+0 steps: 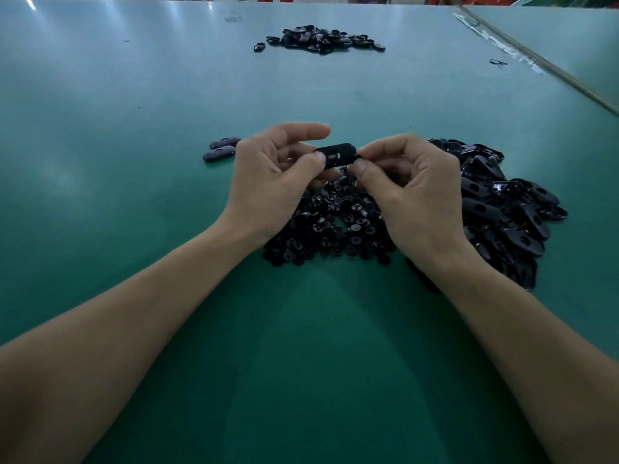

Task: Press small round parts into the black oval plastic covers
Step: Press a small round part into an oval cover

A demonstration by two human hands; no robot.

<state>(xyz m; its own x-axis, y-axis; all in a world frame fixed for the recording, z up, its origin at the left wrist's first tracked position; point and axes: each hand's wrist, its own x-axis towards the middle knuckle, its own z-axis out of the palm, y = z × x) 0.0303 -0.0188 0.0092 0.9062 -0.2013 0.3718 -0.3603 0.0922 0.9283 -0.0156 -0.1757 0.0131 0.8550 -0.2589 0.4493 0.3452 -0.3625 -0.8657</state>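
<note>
My left hand pinches one black oval cover by its left end, inner side toward me, above the table. My right hand pinches the cover's right end between thumb and forefinger; whether a small round part sits under those fingertips is hidden. Beneath both hands lies a heap of small round black parts. A pile of loose black oval covers spreads to the right of my right hand.
Two oval covers lie side by side just left of my left hand. A further pile of black parts sits far back on the green table. A seam to another table runs at the right.
</note>
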